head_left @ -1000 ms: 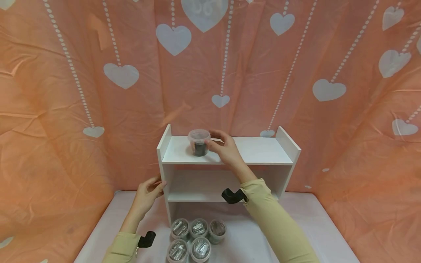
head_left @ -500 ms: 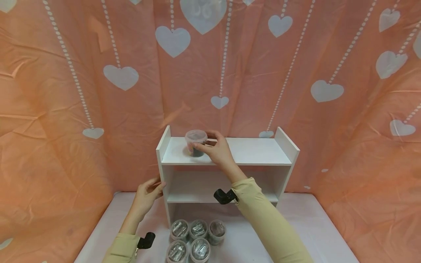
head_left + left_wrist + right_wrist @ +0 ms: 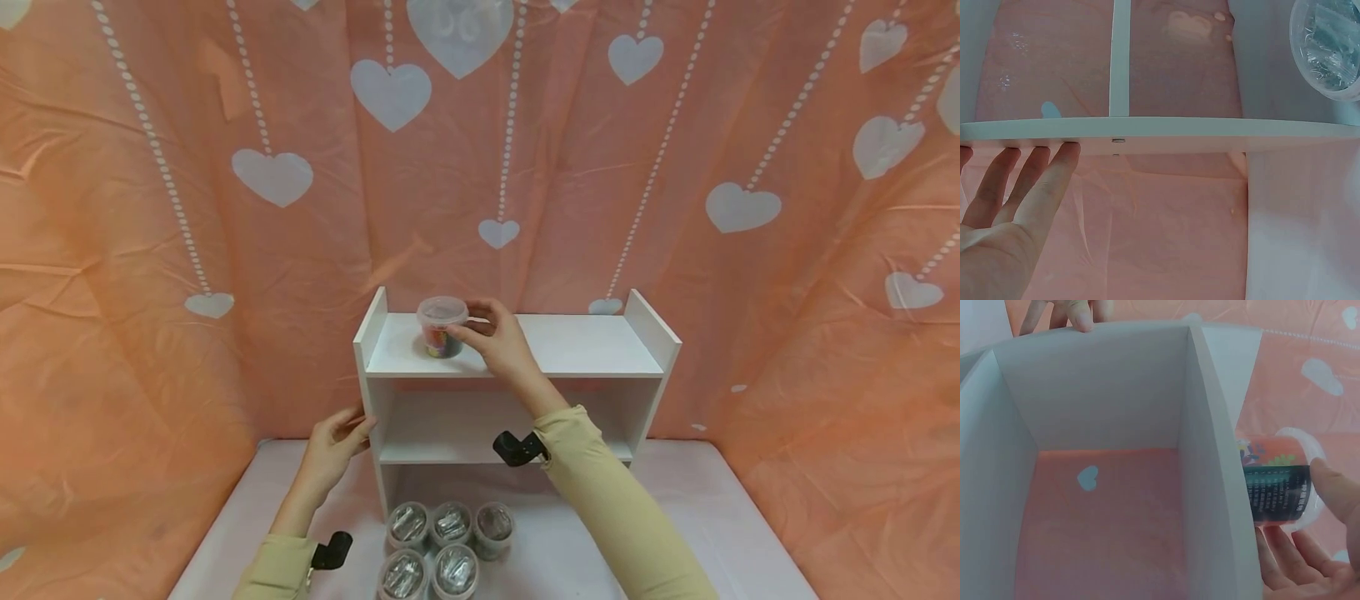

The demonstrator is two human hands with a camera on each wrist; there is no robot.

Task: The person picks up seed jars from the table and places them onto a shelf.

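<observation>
On the left part of the white shelf unit's top board (image 3: 585, 343) stands a clear lidded plastic tub (image 3: 442, 327) with a colourful printed label. My right hand (image 3: 501, 340) holds it from the right side; the right wrist view shows the thumb by the lid rim and fingers (image 3: 1294, 559) around the other side of the tub (image 3: 1279, 487). My left hand (image 3: 333, 442) rests against the outer left side panel of the shelf unit (image 3: 378, 417). In the left wrist view its nearly straight fingers (image 3: 1044, 187) touch the panel with their tips.
Several similar tubs (image 3: 456, 568) with silvery contents stand grouped on the white table (image 3: 675, 517), in front of the unit's lower left. Behind the unit hangs an orange-pink sheet (image 3: 315, 250) printed with hearts. Raised side panels (image 3: 651, 329) bound the top board.
The tub shifts slightly left with my right hand, and turns so the colourful part of its label shows instead of the dark part. My left hand stays at the side panel.
</observation>
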